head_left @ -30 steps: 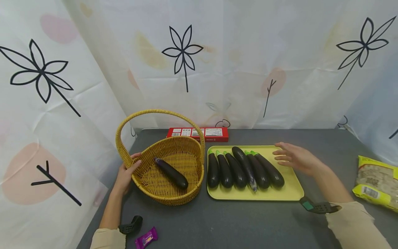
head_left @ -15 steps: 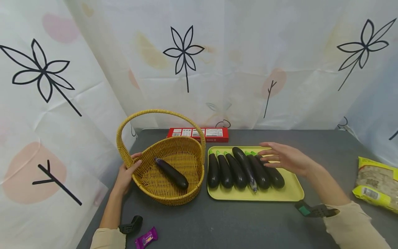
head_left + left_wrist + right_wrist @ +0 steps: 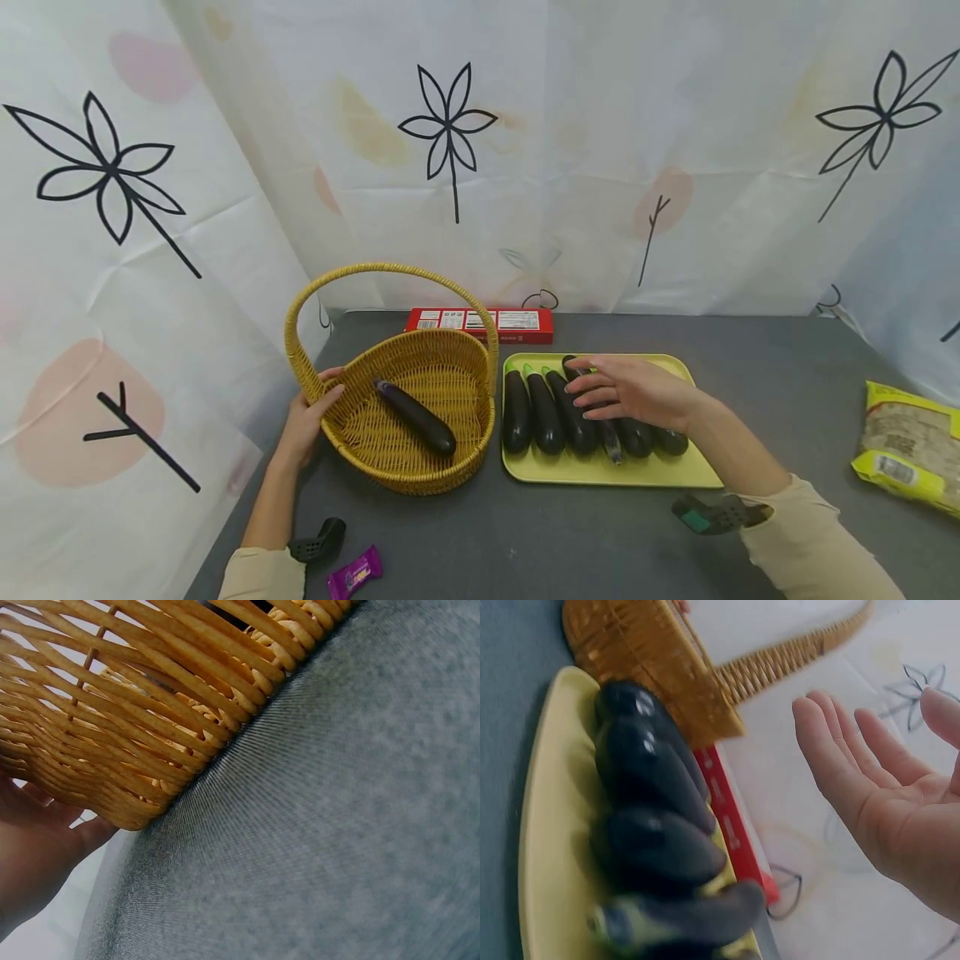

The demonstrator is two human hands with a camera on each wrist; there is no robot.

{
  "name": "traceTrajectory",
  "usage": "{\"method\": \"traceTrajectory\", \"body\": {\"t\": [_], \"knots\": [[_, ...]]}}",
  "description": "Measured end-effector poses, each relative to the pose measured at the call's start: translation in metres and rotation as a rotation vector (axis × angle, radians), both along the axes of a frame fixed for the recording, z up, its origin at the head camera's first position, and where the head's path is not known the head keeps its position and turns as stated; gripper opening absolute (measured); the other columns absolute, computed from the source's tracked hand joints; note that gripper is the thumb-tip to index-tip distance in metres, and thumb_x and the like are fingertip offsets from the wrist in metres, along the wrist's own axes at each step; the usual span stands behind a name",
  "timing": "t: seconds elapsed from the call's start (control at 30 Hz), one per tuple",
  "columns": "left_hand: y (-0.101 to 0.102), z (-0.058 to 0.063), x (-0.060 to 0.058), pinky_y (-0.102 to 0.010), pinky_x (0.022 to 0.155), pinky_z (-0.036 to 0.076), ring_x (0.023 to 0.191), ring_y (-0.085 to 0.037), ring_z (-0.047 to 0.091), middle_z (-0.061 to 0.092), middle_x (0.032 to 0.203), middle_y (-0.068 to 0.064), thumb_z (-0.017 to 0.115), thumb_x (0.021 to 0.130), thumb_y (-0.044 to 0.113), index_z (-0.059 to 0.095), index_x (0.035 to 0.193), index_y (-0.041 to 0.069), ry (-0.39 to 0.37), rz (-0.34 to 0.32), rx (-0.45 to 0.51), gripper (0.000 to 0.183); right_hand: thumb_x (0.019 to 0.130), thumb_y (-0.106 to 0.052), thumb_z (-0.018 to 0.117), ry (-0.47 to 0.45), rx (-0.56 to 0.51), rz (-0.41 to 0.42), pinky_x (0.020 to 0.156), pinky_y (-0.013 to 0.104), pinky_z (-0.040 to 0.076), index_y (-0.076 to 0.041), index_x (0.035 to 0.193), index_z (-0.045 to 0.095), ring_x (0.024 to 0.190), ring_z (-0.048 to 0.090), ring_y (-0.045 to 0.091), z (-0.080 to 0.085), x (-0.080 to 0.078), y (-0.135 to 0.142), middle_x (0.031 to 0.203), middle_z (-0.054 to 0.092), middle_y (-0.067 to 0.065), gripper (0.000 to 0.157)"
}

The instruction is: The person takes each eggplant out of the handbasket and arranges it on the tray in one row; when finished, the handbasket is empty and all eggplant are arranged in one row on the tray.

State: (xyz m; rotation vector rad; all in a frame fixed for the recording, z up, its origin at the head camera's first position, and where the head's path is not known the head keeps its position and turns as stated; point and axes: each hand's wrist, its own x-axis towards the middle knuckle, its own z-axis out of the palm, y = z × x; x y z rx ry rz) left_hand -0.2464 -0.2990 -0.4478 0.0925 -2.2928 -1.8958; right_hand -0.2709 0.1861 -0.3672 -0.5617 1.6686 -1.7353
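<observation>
With its thumb over the rim, my left hand (image 3: 306, 423) grips the left side of a yellow wicker basket (image 3: 457, 375). One dark eggplant (image 3: 417, 421) lies slantwise inside the basket. To its right, a pale yellow tray (image 3: 585, 476) holds several eggplants (image 3: 517, 417) side by side, most with green stem ends at the back. Above them hovers my right hand (image 3: 633, 390), fingers extended and slightly spread, holding nothing. It covers the upper parts of the right-hand eggplants in the head view. In the right wrist view its palm (image 3: 907, 817) is apart from the eggplants.
A red box (image 3: 525, 327) lies behind the basket and tray. Far right is a yellow bag (image 3: 911, 442) with tan contents. A small purple wrapped snack (image 3: 355, 572) lies near the front left. Patterned white cloth (image 3: 360, 183) hangs behind the grey table (image 3: 570, 542).
My right hand has moved left from the tray's right end to above its middle eggplants. The left hand still grips the basket, which has stayed put.
</observation>
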Motion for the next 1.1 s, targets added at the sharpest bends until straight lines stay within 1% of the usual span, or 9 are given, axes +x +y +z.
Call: {"method": "traceTrajectory", "body": {"t": [0.1, 0.23, 0.4, 0.53, 0.63, 0.8, 0.87, 0.93, 1.1], "knots": [[0.000, 0.000, 0.000, -0.026, 0.082, 0.044, 0.105, -0.010, 0.052, 0.048, 0.125, 0.001, 0.052, 0.100, 0.027, 0.041, 0.141, 0.000, -0.002, 0.000, -0.004, 0.050, 0.106, -0.026, 0.036, -0.013, -0.002, 0.029, 0.094, 0.045, 0.043, 0.006, 0.145, 0.026, 0.113, 0.053, 0.035, -0.001, 0.002, -0.015, 0.124, 0.053, 0.017, 0.051], [-0.003, -0.001, 0.000, -0.027, 0.082, 0.044, 0.106, -0.010, 0.051, 0.044, 0.132, -0.002, 0.051, 0.101, 0.025, 0.040, 0.142, 0.001, -0.010, -0.011, 0.000, 0.050, 0.105, -0.028, 0.038, -0.034, -0.016, 0.075, 0.094, 0.047, 0.042, 0.007, 0.144, 0.028, 0.114, 0.053, 0.035, 0.000, 0.005, -0.037, 0.125, 0.052, 0.019, 0.054], [-0.004, -0.001, 0.000, -0.027, 0.083, 0.044, 0.107, -0.010, 0.050, 0.039, 0.139, -0.009, 0.050, 0.101, 0.027, 0.038, 0.144, 0.002, -0.018, -0.023, -0.002, 0.051, 0.104, -0.030, 0.039, -0.057, -0.039, 0.135, 0.096, 0.047, 0.041, 0.003, 0.145, 0.030, 0.120, 0.048, 0.038, 0.001, 0.008, -0.063, 0.129, 0.049, 0.021, 0.053], [-0.004, 0.000, 0.001, -0.026, 0.081, 0.045, 0.106, -0.012, 0.052, 0.040, 0.138, -0.012, 0.051, 0.100, 0.028, 0.039, 0.143, 0.001, -0.008, -0.024, -0.007, 0.052, 0.104, -0.030, 0.040, -0.076, -0.055, 0.169, 0.096, 0.047, 0.040, 0.001, 0.146, 0.028, 0.122, 0.045, 0.039, 0.002, 0.010, -0.085, 0.133, 0.045, 0.023, 0.054], [-0.004, -0.001, 0.001, -0.026, 0.080, 0.046, 0.104, -0.011, 0.054, 0.043, 0.135, -0.009, 0.052, 0.100, 0.029, 0.040, 0.142, 0.001, 0.007, -0.028, -0.007, 0.052, 0.104, -0.030, 0.041, -0.084, -0.062, 0.196, 0.096, 0.046, 0.040, -0.002, 0.147, 0.027, 0.124, 0.043, 0.040, 0.002, 0.011, -0.102, 0.135, 0.043, 0.023, 0.053], [-0.005, -0.003, 0.001, -0.025, 0.079, 0.047, 0.103, -0.011, 0.053, 0.047, 0.127, 0.003, 0.054, 0.099, 0.029, 0.042, 0.140, 0.000, 0.030, -0.031, 0.006, 0.052, 0.105, -0.028, 0.038, -0.081, -0.082, 0.246, 0.098, 0.044, 0.039, -0.003, 0.148, 0.026, 0.128, 0.038, 0.040, 0.000, 0.009, -0.130, 0.137, 0.041, 0.025, 0.051], [-0.005, -0.003, 0.001, -0.025, 0.080, 0.046, 0.104, -0.011, 0.053, 0.048, 0.126, 0.006, 0.055, 0.099, 0.030, 0.042, 0.140, 0.000, 0.030, -0.027, 0.007, 0.052, 0.105, -0.028, 0.037, -0.085, -0.084, 0.250, 0.099, 0.044, 0.038, -0.002, 0.148, 0.026, 0.127, 0.039, 0.039, 0.000, 0.007, -0.141, 0.137, 0.040, 0.025, 0.052], [-0.004, -0.003, 0.000, -0.025, 0.081, 0.045, 0.105, -0.010, 0.052, 0.047, 0.127, 0.004, 0.054, 0.099, 0.030, 0.042, 0.140, 0.001, 0.024, -0.024, 0.003, 0.052, 0.105, -0.029, 0.037, -0.094, -0.081, 0.241, 0.099, 0.044, 0.038, -0.001, 0.149, 0.025, 0.127, 0.040, 0.038, -0.001, 0.006, -0.151, 0.137, 0.040, 0.026, 0.053], [-0.003, -0.001, 0.000, -0.025, 0.083, 0.043, 0.107, -0.008, 0.049, 0.041, 0.138, -0.010, 0.052, 0.100, 0.027, 0.039, 0.143, 0.001, 0.001, -0.023, -0.004, 0.052, 0.104, -0.031, 0.039, -0.132, -0.053, 0.140, 0.099, 0.044, 0.038, -0.004, 0.147, 0.031, 0.125, 0.042, 0.037, -0.005, 0.000, -0.174, 0.135, 0.043, 0.024, 0.052]]}}
